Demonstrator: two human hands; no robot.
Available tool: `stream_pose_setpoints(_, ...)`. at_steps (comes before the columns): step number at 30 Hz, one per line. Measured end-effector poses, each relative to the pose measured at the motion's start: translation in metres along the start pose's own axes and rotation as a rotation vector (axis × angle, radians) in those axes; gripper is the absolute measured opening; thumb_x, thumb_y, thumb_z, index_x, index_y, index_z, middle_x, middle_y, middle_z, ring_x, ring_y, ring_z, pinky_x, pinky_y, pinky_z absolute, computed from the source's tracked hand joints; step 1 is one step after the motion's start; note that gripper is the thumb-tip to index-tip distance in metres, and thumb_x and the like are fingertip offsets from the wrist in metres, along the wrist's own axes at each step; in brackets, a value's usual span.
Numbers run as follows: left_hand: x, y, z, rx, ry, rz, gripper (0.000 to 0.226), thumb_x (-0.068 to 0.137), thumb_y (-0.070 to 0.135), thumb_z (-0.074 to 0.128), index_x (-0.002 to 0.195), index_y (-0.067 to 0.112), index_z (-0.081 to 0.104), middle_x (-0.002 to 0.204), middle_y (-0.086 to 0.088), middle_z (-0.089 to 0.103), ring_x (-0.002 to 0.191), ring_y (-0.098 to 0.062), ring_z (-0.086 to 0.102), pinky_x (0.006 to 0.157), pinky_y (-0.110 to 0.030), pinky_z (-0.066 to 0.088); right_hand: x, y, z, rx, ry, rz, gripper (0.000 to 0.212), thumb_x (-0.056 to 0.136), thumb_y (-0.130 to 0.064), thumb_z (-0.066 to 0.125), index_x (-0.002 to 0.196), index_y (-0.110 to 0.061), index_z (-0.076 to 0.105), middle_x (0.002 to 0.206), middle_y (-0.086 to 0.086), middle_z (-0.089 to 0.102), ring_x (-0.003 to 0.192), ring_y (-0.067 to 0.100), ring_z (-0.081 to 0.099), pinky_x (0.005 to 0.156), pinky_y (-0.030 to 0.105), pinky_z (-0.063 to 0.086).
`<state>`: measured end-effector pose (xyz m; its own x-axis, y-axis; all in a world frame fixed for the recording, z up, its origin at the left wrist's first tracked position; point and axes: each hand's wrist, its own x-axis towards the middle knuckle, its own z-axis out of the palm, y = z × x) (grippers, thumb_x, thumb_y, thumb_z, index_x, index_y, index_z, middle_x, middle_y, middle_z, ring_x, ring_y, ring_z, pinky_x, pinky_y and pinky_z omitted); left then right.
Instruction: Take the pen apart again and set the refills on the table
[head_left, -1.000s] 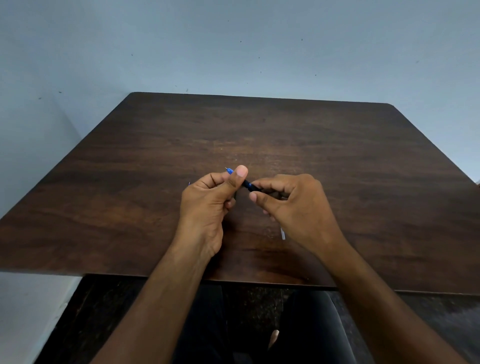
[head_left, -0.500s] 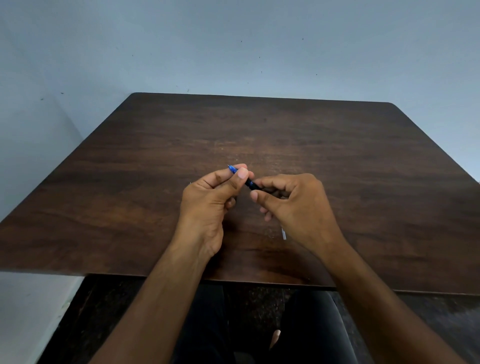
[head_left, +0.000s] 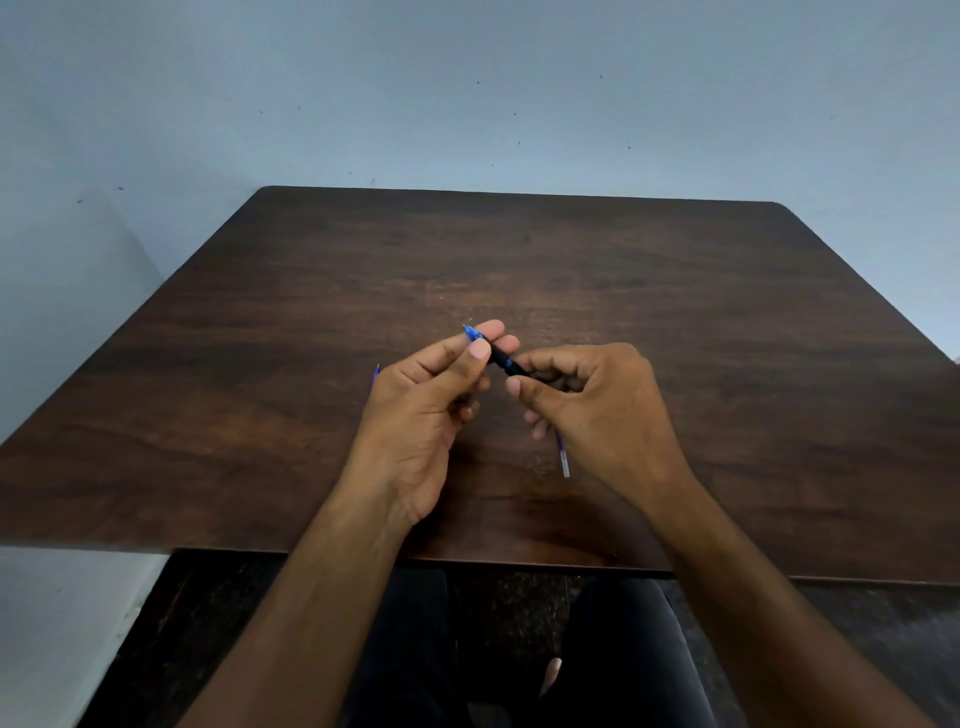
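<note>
A dark wooden table (head_left: 675, 312) is filling the middle of the frame, a pale blue wall (head_left: 467, 93) is rising across the top, and dark flooring (head_left: 182, 623) is showing at lower left.

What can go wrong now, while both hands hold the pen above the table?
1. The left hand pinches only the blue tip of the pen; it may slip or mark the fingers.
2. The thin refill lying on the table under the right hand may get knocked and roll away.
</note>
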<state>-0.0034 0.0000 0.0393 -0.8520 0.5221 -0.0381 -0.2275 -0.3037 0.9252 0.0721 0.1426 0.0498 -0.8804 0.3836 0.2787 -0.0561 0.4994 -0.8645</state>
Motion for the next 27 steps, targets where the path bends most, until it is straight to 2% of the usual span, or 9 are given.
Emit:
stream_pose_setpoints(2, 0.0006, -0.0011, 0.0005, -0.006, 0.057, 0.034, 0.025, 0.088, 0.02, 0.07, 0.11, 0.01, 0.076, 0.11, -0.01, 0.076, 0.082, -0.015, 0.048, 0.067, -0.025, 0.036, -0.0003, 0.0002, 0.0018, 0.009, -0.016, 0.011, 0.018, 0.088, -0.018, 0.077, 0.104, -0.025, 0.078, 0.061, -0.013, 0.073, 0.052, 0.005, 0.07, 0.054, 0.021, 0.056)
stream_pose_setpoints(5, 0.0023, -0.0016, 0.0013, -0.004, 0.13, 0.048, 0.019, 0.076, 0.027, 0.079, 0.088, 0.013, 0.081, 0.096, -0.008, 0.077, 0.072, -0.013, 0.046, 0.058, -0.022, 0.036, -0.0022, -0.0008, 0.004, 0.024, -0.037, 0.02, 0.019, 0.088, -0.017, 0.077, 0.105, -0.025, 0.077, 0.062, -0.02, 0.071, 0.055, 0.002, 0.07, 0.055, 0.018, 0.056)
stream_pose_setpoints(7, 0.0038, -0.0017, 0.0032, 0.003, 0.173, 0.038, 0.018, 0.068, 0.031, 0.083, 0.074, 0.015, 0.079, 0.085, -0.005, 0.075, 0.066, -0.011, 0.045, 0.055, -0.021, 0.035, -0.0031, -0.0011, 0.004, 0.024, -0.038, 0.024, 0.018, 0.087, -0.018, 0.077, 0.103, -0.027, 0.076, 0.062, -0.016, 0.072, 0.056, 0.004, 0.071, 0.056, 0.02, 0.058)
stream_pose_setpoints(9, 0.0052, -0.0015, 0.0048, -0.004, 0.213, 0.017, 0.026, 0.059, 0.037, 0.087, 0.069, 0.016, 0.075, 0.073, -0.002, 0.067, 0.064, -0.011, 0.045, 0.054, -0.022, 0.036, -0.0041, -0.0017, 0.0039, 0.022, -0.036, 0.026, 0.017, 0.087, -0.018, 0.077, 0.102, -0.027, 0.076, 0.062, -0.011, 0.072, 0.056, 0.007, 0.071, 0.058, 0.022, 0.06)
stream_pose_setpoints(12, 0.0063, 0.0002, 0.0053, -0.031, 0.216, -0.004, 0.034, 0.055, 0.041, 0.088, 0.069, 0.018, 0.066, 0.062, 0.002, 0.055, 0.062, -0.011, 0.045, 0.055, -0.022, 0.038, -0.0056, -0.003, 0.0037, 0.014, -0.031, 0.031, 0.018, 0.087, -0.018, 0.077, 0.105, -0.023, 0.076, 0.065, -0.009, 0.072, 0.057, 0.005, 0.071, 0.058, 0.021, 0.06)
stream_pose_setpoints(16, 0.007, 0.0027, 0.0057, -0.042, 0.185, 0.011, 0.032, 0.057, 0.038, 0.088, 0.07, 0.016, 0.068, 0.063, 0.0, 0.055, 0.061, -0.011, 0.045, 0.053, -0.021, 0.038, -0.0058, -0.0033, 0.0004, -0.006, -0.032, 0.037, 0.02, 0.088, -0.018, 0.076, 0.108, -0.022, 0.076, 0.065, -0.01, 0.071, 0.056, 0.002, 0.069, 0.057, 0.017, 0.056)
stream_pose_setpoints(20, 0.0069, 0.0034, 0.0057, -0.048, 0.205, 0.019, 0.029, 0.063, 0.034, 0.087, 0.074, 0.013, 0.07, 0.063, 0.0, 0.054, 0.059, -0.009, 0.046, 0.052, -0.02, 0.038, -0.0048, -0.0054, -0.0018, -0.032, -0.036, 0.009, 0.028, 0.088, -0.019, 0.077, 0.115, -0.024, 0.075, 0.088, -0.015, 0.075, 0.067, -0.007, 0.064, 0.07, 0.016, 0.054)
stream_pose_setpoints(24, 0.0082, 0.0055, 0.0014, -0.01, 0.241, 0.04, 0.025, 0.069, 0.036, 0.085, 0.075, 0.014, 0.075, 0.062, 0.002, 0.054, 0.06, -0.01, 0.044, 0.055, -0.022, 0.039, -0.0057, -0.0048, -0.0009, -0.015, -0.01, 0.008, 0.017, 0.089, -0.026, 0.076, 0.106, -0.027, 0.078, 0.069, -0.019, 0.069, 0.061, -0.002, 0.066, 0.061, 0.016, 0.051)
stream_pose_setpoints(27, 0.0089, 0.0079, 0.0007, 0.009, 0.261, 0.055, 0.026, 0.067, 0.037, 0.086, 0.075, 0.015, 0.077, 0.062, 0.004, 0.058, 0.06, -0.009, 0.046, 0.056, -0.022, 0.041, -0.0055, -0.0033, -0.0023, 0.006, 0.008, 0.009, 0.013, 0.09, -0.025, 0.075, 0.102, -0.025, 0.079, 0.066, -0.019, 0.068, 0.059, 0.0, 0.067, 0.056, 0.014, 0.051)
